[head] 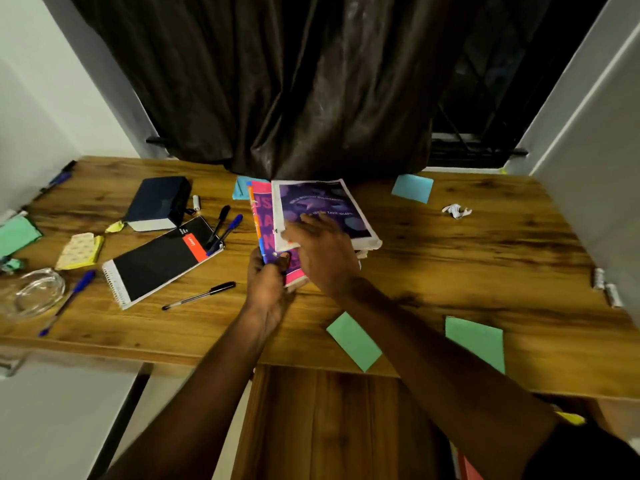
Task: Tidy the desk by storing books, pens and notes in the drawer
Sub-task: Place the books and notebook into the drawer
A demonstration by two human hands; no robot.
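**Book stack** (367,244): on the worktop (450,268), middle back, at the foot of the curtain (311,98). The purple book (322,202) lies on top, skewed over the pink book (262,216), which shows along its left side and near corner.

**Left hand** (266,289): at the stack's near-left corner, fingers curled round the pink book's edge. Judged to be drawing the pile together for one lift.

**Right hand** (325,252): palm down on the purple cover, fingers straight and pressing, not clasping. Probably steadying the top book so that it does not slide.

**Left of the stack:** two pens (225,230) rest on a black spiral notepad (159,265), with a dark blue book (157,202) behind it. Nearer lie a black pen (199,295) and, farther out, a blue pen (69,299).

**Notes:** a blue note (240,189) is tucked behind the stack and another blue note (412,188) lies to its right. Two green notes (353,341) lie nearer than the stack.

**Drawer:** I cannot tell which part it is, so all items count as not yet stored.
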